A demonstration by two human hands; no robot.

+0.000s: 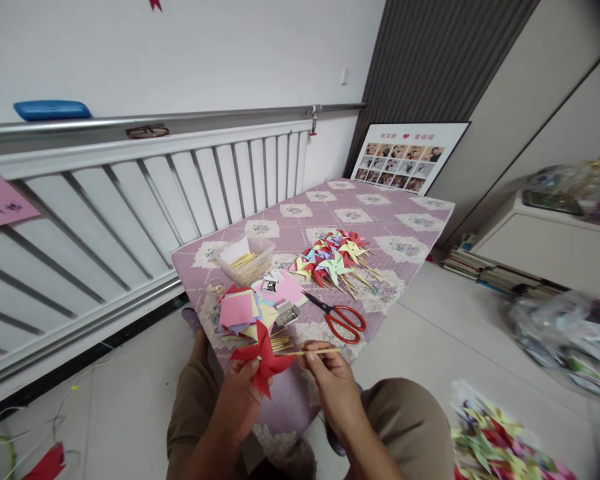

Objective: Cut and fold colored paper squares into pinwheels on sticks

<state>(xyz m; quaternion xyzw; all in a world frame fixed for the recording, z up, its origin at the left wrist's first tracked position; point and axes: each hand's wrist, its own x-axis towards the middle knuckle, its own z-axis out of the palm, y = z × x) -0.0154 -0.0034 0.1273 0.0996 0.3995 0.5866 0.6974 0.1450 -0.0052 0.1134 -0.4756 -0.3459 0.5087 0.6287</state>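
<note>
A red paper pinwheel (266,353) is pinched at its middle by my left hand (239,400), near the front edge of the table. My right hand (333,380) has its fingers closed on a thin wooden stick (325,351), which runs left to the pinwheel; the join between them is hard to make out. Just beyond the pinwheel lie more sticks (281,343) and a stack of coloured paper squares (237,310). Red-handled scissors (337,317) rest with blades apart beyond my right hand.
Finished pinwheels (335,260) lie in a pile on the flowered tablecloth (355,215). A clear plastic box (253,270) holds sticks. More pinwheels (500,440) are on the floor at right. A white radiator (220,180) borders the table's left side, and a photo board (410,157) leans behind it.
</note>
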